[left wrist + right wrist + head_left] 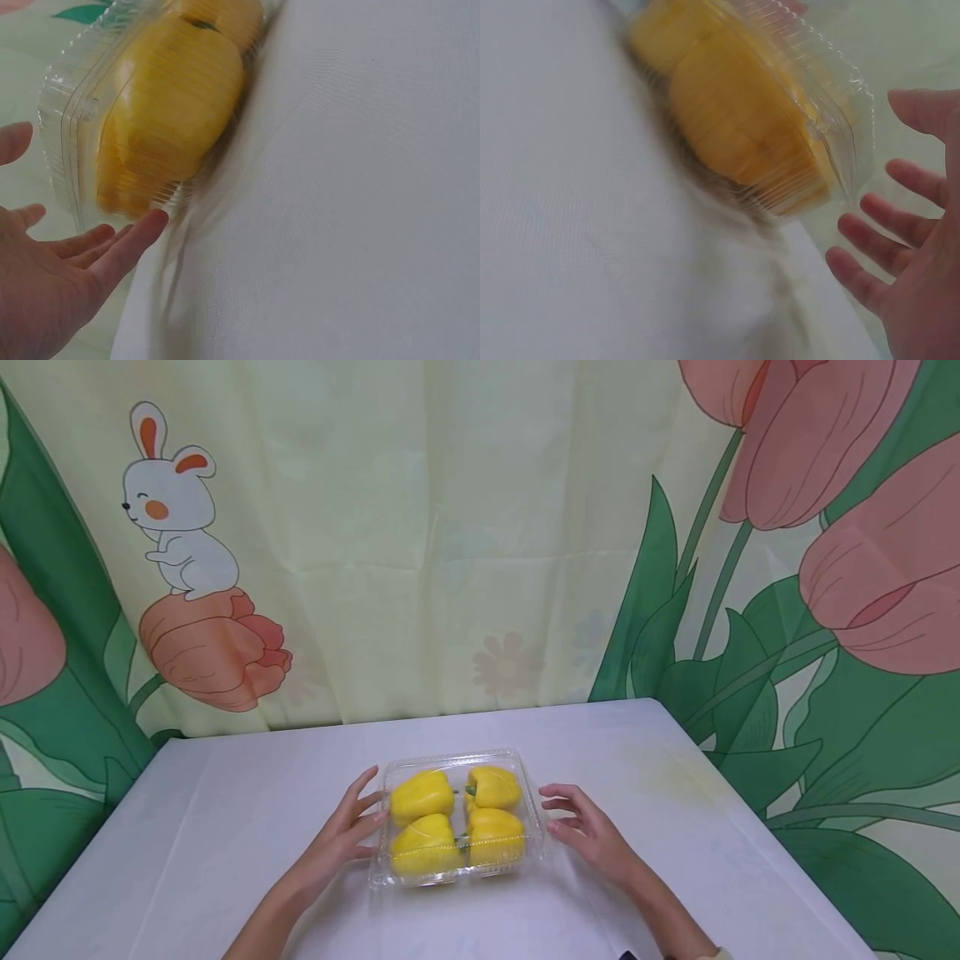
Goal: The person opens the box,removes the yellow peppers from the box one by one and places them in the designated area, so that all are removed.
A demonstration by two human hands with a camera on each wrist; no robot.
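Observation:
A clear plastic clamshell box lies flat on the white table with several yellow bell peppers inside, arranged in two rows. Its lid appears closed. At the box's left side is my left hand, fingers spread and slightly bent; in the left wrist view the hand is beside the box wall, and I cannot tell whether the fingertips touch it. My right hand hovers by the right side with loosely bent fingers. The right wrist view shows a gap between that hand and the box.
A white cloth covers the table. Behind it hangs a curtain printed with tulips and a rabbit. A small dark object shows at the bottom edge, near the right forearm.

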